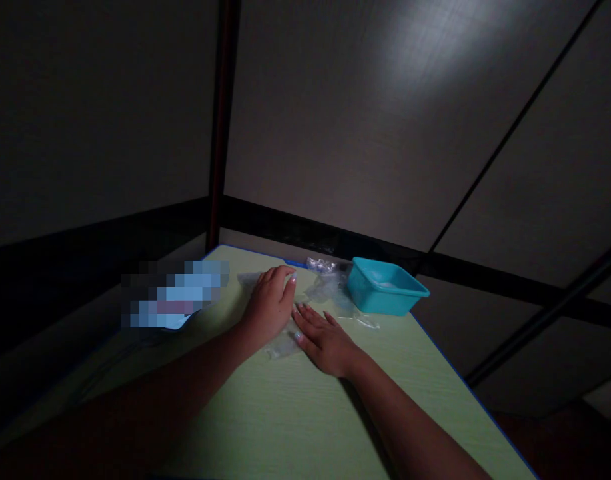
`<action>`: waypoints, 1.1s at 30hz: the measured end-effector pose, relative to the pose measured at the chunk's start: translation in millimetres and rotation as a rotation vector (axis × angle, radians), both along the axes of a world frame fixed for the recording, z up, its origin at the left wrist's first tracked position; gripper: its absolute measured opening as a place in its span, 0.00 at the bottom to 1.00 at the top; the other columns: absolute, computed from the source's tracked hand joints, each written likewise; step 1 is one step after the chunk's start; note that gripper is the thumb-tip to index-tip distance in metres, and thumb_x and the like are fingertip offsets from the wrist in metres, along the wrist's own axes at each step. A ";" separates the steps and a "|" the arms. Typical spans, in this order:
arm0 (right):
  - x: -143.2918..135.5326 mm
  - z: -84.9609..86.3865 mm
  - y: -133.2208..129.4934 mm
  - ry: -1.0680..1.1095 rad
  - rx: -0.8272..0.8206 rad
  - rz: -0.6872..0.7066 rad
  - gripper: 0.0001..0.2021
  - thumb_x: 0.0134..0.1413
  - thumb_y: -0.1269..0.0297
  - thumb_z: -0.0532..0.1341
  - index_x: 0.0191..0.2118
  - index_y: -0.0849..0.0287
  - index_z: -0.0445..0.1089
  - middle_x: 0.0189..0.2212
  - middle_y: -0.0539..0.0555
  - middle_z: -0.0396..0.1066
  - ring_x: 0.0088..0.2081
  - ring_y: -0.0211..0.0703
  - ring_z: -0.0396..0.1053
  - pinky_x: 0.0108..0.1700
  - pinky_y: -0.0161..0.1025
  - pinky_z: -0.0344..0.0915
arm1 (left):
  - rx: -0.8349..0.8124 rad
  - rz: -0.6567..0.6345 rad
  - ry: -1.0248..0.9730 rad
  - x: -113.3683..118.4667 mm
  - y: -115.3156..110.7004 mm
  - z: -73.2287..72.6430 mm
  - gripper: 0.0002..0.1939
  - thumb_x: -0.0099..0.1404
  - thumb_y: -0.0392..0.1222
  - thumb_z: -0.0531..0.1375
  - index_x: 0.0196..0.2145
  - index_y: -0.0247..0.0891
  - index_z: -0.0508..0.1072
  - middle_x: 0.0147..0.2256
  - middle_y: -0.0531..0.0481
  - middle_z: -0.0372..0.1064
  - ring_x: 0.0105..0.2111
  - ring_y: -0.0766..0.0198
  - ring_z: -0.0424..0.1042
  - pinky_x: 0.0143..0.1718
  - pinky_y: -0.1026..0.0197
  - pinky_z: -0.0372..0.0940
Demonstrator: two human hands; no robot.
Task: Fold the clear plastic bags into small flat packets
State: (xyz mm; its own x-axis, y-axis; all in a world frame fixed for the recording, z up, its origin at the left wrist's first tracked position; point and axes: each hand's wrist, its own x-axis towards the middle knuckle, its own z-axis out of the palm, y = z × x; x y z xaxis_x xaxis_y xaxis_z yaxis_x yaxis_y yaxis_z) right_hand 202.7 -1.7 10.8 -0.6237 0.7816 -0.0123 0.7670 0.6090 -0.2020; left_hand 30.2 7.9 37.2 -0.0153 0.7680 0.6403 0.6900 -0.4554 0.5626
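My left hand (271, 301) is over the middle of the table with its fingers curled and thumb and forefinger tips close together. A tiny pale bit shows at those tips, too small to make out. My right hand (328, 339) lies flat, fingers stretched forward, on the near side of the left one. Under and beside both hands is a thin clear plastic bag (284, 347), partly hidden by them. More clear plastic (330, 288) lies beyond the right hand, up against a turquoise plastic basket (388, 300).
The pale green table (265, 420) has a blue edge and stands close to panelled walls. A crumpled shiny clear wrapper (321, 265) is near the far edge. A small clear strip (368, 323) lies before the basket. A light-blue pixelated object (185, 293) is at left.
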 end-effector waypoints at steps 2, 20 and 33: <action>-0.4 0.4 -0.8 -0.006 0.005 -0.002 0.27 0.60 0.49 0.40 0.63 0.50 0.38 0.63 0.53 0.34 0.63 0.46 0.34 0.59 0.58 0.34 | 0.049 -0.062 -0.005 3.3 -6.9 1.9 0.14 0.66 0.41 0.44 0.43 0.37 0.64 0.43 0.45 0.65 0.47 0.60 0.61 0.51 0.57 0.56; 7.2 -3.5 3.2 -0.055 -0.028 0.018 0.36 0.55 0.54 0.51 0.63 0.55 0.29 0.63 0.57 0.29 0.63 0.50 0.29 0.59 0.58 0.30 | -0.338 -0.477 0.529 21.2 -33.4 -34.3 0.36 0.65 0.59 0.34 0.62 0.31 0.34 0.63 0.44 0.25 0.62 0.57 0.26 0.60 0.53 0.38; 17.8 -1.0 5.3 0.019 -0.073 -0.059 0.27 0.60 0.61 0.42 0.63 0.53 0.34 0.63 0.53 0.34 0.63 0.45 0.31 0.58 0.60 0.28 | -0.377 -0.351 0.605 13.4 -30.5 -40.0 0.39 0.62 0.63 0.36 0.62 0.33 0.43 0.62 0.42 0.34 0.62 0.55 0.34 0.59 0.48 0.38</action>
State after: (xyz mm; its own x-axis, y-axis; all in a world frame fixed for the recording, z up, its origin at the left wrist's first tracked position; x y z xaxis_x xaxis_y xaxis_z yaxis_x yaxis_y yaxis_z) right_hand 220.6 3.6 9.8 -0.5775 0.8142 -0.0596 0.7966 0.5461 -0.2592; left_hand 43.6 -22.6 -2.7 0.5355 0.8300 0.1562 0.7764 -0.5565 0.2959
